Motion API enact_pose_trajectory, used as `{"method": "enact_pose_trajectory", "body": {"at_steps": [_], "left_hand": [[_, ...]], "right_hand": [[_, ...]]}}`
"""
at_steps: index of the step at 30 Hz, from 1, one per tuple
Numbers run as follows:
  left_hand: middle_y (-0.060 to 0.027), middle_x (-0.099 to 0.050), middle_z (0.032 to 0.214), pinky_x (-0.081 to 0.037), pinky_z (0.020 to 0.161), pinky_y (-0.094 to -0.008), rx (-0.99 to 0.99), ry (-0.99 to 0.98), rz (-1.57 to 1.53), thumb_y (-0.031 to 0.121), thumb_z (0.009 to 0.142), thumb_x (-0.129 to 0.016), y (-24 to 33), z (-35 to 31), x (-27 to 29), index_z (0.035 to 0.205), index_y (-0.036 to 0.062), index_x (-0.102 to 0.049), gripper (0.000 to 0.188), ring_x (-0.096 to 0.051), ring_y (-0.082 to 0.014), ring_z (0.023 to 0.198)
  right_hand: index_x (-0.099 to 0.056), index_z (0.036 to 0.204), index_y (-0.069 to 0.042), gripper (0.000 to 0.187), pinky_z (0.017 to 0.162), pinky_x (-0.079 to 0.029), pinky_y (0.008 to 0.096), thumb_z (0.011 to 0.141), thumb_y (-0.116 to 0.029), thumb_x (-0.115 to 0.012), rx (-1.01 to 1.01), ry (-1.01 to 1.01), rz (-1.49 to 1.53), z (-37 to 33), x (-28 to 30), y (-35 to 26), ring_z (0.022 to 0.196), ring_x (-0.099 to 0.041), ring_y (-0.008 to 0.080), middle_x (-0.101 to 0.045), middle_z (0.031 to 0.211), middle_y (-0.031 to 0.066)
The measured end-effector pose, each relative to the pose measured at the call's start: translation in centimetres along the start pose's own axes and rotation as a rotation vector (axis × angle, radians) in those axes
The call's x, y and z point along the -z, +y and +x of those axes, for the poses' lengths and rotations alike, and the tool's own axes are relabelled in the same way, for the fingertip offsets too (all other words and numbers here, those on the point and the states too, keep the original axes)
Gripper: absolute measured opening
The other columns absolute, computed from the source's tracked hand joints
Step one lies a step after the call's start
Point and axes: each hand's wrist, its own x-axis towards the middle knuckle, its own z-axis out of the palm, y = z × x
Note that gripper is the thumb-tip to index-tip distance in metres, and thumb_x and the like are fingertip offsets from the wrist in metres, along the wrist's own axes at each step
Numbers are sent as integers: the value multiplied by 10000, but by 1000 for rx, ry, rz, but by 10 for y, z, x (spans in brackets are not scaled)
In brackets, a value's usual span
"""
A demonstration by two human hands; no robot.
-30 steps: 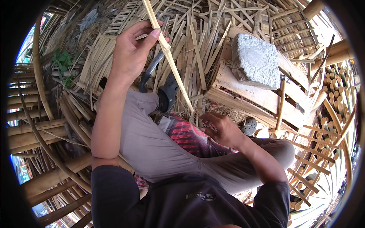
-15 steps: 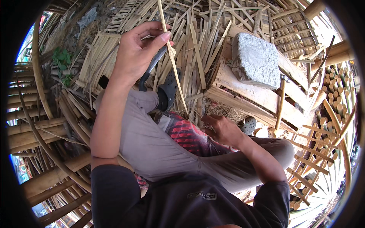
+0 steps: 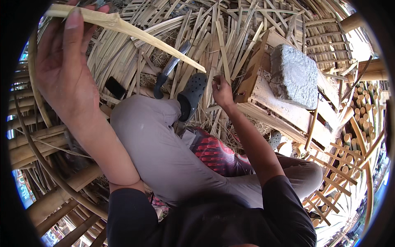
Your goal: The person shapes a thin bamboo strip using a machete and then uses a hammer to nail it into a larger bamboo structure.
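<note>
Bamboo strip (image 3: 145, 35) is looking split, node (image 3: 115, 19) still knobbly; your left grip (image 3: 68, 70) is pinching it, 10 o'clock; right grip (image 3: 222, 94), can't tell.

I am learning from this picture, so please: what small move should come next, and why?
Perhaps move the right hand to the thin tip of the bamboo strip and steady it. The left hand holds the strip's thicker part; the tip looks unsupported and, in this view, near the right hand, where I see nothing held.
</note>
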Motion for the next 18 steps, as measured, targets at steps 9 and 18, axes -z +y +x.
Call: {"method": "enact_pose_trajectory", "body": {"at_steps": [9,18], "left_hand": [[-235,-680,1161,-596,937,-509,73,308,198,130,1009,-620,-116,18,89,1197,-106,-622,303,-700,-358,1073],[-115,-714,900,-608,696,-291,803,-261,174,112,1019,-608,-267,-119,61,1217,-73,-649,274,-719,-169,787]], "right_hand": [[-458,1331,-32,487,1059,-404,564,869,-73,-606,-406,148,-614,33,-63,104,1309,-414,486,-431,1383,311],[-490,1186,-16,405,875,-541,507,855,-115,-701,-563,104,-386,38,-48,100,1012,-666,465,-669,1095,278]]}}
